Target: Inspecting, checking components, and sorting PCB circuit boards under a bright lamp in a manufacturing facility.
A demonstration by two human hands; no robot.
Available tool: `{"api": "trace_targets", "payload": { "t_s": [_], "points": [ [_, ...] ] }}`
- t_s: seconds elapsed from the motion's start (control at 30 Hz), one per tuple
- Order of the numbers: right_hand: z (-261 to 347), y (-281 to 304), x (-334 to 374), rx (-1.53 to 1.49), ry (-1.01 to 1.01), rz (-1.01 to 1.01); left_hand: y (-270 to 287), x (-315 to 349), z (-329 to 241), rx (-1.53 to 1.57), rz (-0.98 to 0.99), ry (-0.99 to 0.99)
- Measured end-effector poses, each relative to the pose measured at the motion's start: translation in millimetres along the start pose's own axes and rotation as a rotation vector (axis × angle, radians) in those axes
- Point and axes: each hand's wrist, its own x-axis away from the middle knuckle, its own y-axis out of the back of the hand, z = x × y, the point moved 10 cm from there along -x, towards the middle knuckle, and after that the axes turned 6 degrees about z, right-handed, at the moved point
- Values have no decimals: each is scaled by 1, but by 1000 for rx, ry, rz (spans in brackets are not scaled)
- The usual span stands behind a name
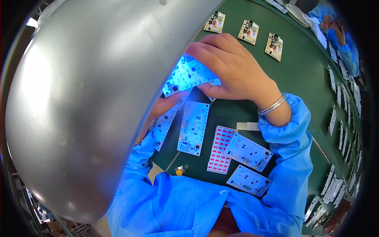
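A green tabletop (300,79) spreads before us, and a big silvery dome (79,98) fills the view's 9 o'clock side. Just past its edge we see a white circuit board (191,73) bathed in blue light, tilted and raised over the tabletop. Our right hand (231,71) grasps it from 3 o'clock, fingers above and thumb below; our left hand (169,105), partly hidden by the dome, grips its lower edge from 7 o'clock.

Taking the held piece as our clock's centre, a loose white board (193,128) lies at 6 o'clock. At 5 o'clock we have a sheet of red arrow stickers (217,154), one corner of an upper board (249,152) overlapping it, and a lower board (249,180) near. Three beige boards (248,32) sit between 1 and 2 o'clock.
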Motion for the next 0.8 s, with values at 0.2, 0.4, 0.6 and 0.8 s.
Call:
{"api": "trace_targets", "payload": {
  "t_s": [0.2,0.4,0.6,0.8],
  "points": [
    [-15,15,3,1,-49,-46,25,22,30,322,-344,63],
    [-27,24,10,-58,-77,-103,36,30,28,260,-471,26],
    [-24,26,12,-99,-48,-164,40,28,27,235,-499,111],
    [-21,27,13,-150,-22,-203,40,29,32,253,-485,105]
  ]
}}
